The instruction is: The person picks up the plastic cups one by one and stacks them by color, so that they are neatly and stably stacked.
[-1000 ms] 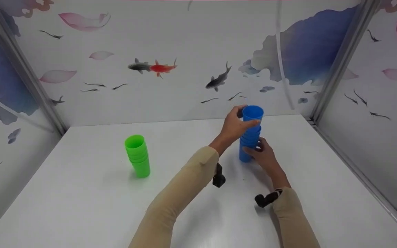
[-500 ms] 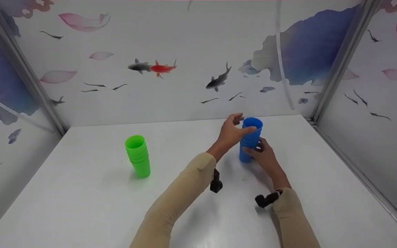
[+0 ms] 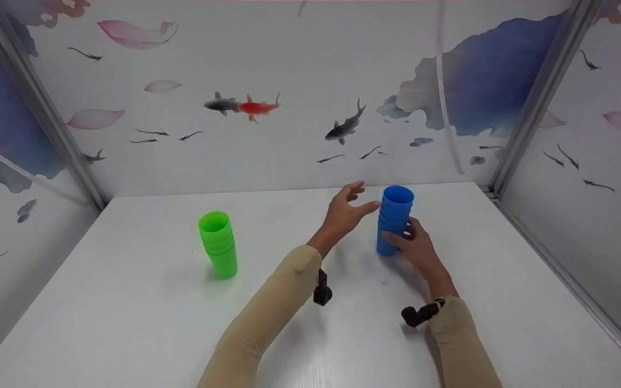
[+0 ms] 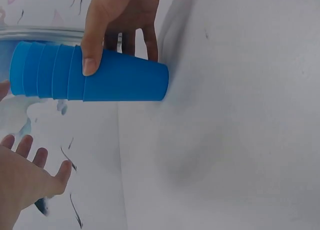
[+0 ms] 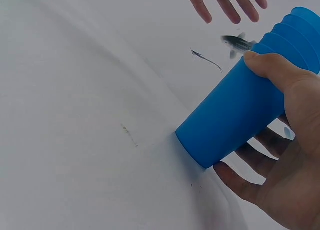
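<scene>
Several blue cups (image 3: 395, 213) are nested in one upright stack on the right part of the white table. My right hand (image 3: 420, 248) grips the lowest cup, thumb on the near side and fingers round the far side, as the right wrist view shows with the blue stack (image 5: 235, 109). Just left of the stack's upper rims, my left hand (image 3: 344, 214) is held with fingers spread and nothing in it. In the left wrist view, the left hand (image 4: 32, 177) is apart from the blue cups (image 4: 120, 78).
A stack of several green cups (image 3: 220, 245) stands upright on the left part of the white table (image 3: 143, 323). Behind the table rises a wall (image 3: 267, 151) printed with fish and petals; side walls flank it. Each wrist carries a small black camera (image 3: 322, 291).
My left hand lowered the top blue cup into the stack, let it go and drew away to the left. The right hand kept its grip on the lowest cup.
</scene>
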`<action>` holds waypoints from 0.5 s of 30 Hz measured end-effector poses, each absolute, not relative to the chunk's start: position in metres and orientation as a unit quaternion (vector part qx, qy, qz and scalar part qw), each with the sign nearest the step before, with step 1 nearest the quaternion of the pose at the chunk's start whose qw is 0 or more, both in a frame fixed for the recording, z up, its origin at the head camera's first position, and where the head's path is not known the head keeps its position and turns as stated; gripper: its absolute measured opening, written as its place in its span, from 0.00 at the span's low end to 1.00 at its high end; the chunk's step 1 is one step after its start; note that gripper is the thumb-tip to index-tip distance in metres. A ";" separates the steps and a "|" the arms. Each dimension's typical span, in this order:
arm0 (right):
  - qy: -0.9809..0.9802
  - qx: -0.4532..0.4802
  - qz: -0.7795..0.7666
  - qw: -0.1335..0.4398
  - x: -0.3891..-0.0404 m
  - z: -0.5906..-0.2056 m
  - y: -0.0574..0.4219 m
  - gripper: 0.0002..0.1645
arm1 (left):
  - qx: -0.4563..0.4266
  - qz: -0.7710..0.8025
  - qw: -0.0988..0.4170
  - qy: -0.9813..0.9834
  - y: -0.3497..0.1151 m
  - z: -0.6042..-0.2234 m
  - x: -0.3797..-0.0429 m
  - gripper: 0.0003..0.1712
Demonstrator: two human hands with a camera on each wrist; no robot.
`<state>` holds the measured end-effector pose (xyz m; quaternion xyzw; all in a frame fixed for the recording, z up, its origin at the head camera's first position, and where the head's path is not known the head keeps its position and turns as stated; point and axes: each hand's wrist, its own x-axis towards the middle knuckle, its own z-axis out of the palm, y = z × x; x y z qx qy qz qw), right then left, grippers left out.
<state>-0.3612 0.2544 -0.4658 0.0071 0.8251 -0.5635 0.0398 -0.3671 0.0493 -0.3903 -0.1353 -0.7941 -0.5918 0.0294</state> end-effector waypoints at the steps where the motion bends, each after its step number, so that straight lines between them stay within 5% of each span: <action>1: 0.826 0.006 -0.562 0.040 -0.361 -0.466 0.255 0.67 | -0.136 -0.589 0.031 -0.796 0.046 -0.391 -0.368 0.40; 15: 0.823 -0.013 -0.565 0.057 -0.360 -0.462 0.261 0.66 | -0.143 -0.510 0.037 -0.847 -0.015 -0.391 -0.376 0.40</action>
